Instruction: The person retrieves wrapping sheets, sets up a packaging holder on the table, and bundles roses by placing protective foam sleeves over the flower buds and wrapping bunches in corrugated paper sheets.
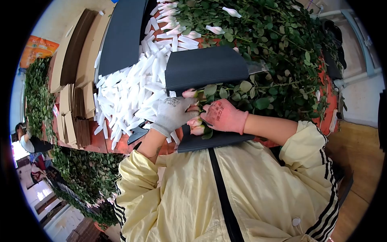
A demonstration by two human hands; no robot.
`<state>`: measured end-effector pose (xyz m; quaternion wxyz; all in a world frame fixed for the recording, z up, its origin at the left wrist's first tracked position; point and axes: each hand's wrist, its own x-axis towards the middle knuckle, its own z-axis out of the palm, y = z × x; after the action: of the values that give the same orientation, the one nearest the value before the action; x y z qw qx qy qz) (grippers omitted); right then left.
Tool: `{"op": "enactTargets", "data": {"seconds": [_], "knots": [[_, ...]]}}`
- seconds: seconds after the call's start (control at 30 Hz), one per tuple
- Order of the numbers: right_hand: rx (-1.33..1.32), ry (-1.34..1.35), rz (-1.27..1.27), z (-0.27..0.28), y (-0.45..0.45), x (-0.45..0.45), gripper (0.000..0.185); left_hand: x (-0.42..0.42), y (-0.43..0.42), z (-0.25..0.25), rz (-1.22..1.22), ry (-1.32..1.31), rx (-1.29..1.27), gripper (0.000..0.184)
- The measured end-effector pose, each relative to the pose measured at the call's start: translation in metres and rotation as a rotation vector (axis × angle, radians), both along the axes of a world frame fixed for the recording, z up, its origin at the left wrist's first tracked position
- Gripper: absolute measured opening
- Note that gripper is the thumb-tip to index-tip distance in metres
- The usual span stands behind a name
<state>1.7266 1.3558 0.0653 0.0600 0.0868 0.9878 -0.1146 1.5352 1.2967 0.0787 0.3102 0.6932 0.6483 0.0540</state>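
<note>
My left hand [171, 114], in a grey-white glove, has its fingers closed around a pink rose. My right hand [222, 115], in a pink glove with dark print, is closed right beside it at the rose stems. Pink rose heads [197, 127] show below my fingers, and another pink rose [189, 93] lies just above them. Leafy stems run off to the right, partly under my right hand. Under the roses is a dark corrugated sheet [225, 139]; a second dark sheet [207, 68] lies beyond. The exact finger contact is partly hidden.
White mesh sleeves [135, 86] are heaped to the left, with a black-handled tool [138, 133] near them. Rose stems with leaves [274, 52] cover the right and far side. Cardboard pieces [76, 101] stand at the left. Another person [27, 141] is at the far left.
</note>
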Motion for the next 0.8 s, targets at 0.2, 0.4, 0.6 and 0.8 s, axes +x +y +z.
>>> {"op": "enactTargets", "data": {"seconds": [0.2,0.4,0.6,0.8], "knots": [[-0.084,-0.139,0.113,0.031,-0.006,0.005,0.025,0.003,-0.007,0.010,-0.075,0.072,0.034,0.049],[-0.041,-0.168,0.063,0.009,-0.009,-0.004,0.027,0.005,-0.010,-0.002,-0.059,0.089,0.042,0.052],[-0.137,-0.230,-0.054,0.016,-0.012,-0.013,0.032,0.007,-0.007,0.021,-0.086,0.180,-0.053,0.054],[0.091,0.408,-0.340,0.094,0.040,0.014,0.038,-0.001,-0.018,0.016,-0.089,0.164,-0.077,0.061]]}}
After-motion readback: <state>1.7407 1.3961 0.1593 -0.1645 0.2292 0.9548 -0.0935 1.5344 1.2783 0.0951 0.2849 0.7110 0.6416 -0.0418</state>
